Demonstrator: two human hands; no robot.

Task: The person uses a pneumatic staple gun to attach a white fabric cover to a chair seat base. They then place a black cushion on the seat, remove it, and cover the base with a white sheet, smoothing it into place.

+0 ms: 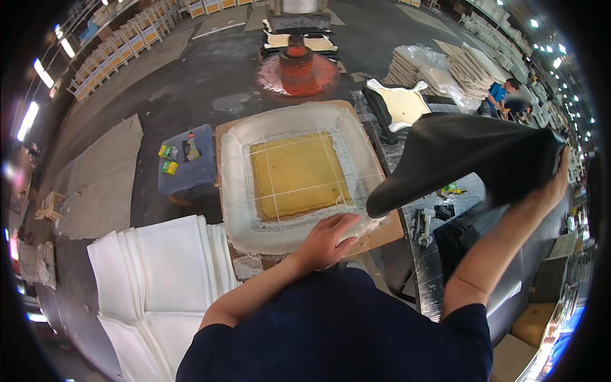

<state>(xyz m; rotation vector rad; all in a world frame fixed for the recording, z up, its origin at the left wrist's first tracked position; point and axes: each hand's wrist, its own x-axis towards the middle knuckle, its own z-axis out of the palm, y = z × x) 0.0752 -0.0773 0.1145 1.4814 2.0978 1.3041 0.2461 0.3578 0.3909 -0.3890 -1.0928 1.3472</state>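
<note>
A large piece of limp black fabric (477, 149) fills the right of the frame, lifted and bent into a broad arch. The person's right hand (561, 175) grasps its far right end, at the right edge of the frame; most of those fingers are hidden behind the folds. The fabric's lower left corner hangs over the edge of a square padded seat (238, 191) in the centre of the frame; whether the two touch, I cannot tell.

The seat has a thick whitish rim around a yellow middle (302, 172), crossed by thin pale strings, and lies on a brown board (386, 239). The left hand (323, 245), empty, with fingers loosely extended, is at the seat's lower right rim; whether it presses there is unclear. Both forearms come from the dark short sleeves of a navy shirt (337, 325) at the bottom.

Left of the seat, a blue-grey stool (175, 181) carries a hand tool (190, 149) and small green-and-yellow boxes (168, 167). At lower left are stacked white pads (175, 264). Right of centre, a shiny desk (428, 296) bears a black-and-cream cushion (401, 105) and more tools (421, 226). Above the seat stands a reddish round base (297, 76). At upper right, a co-worker in blue (496, 95) bends forward near stacked beige pads (417, 67).
</note>
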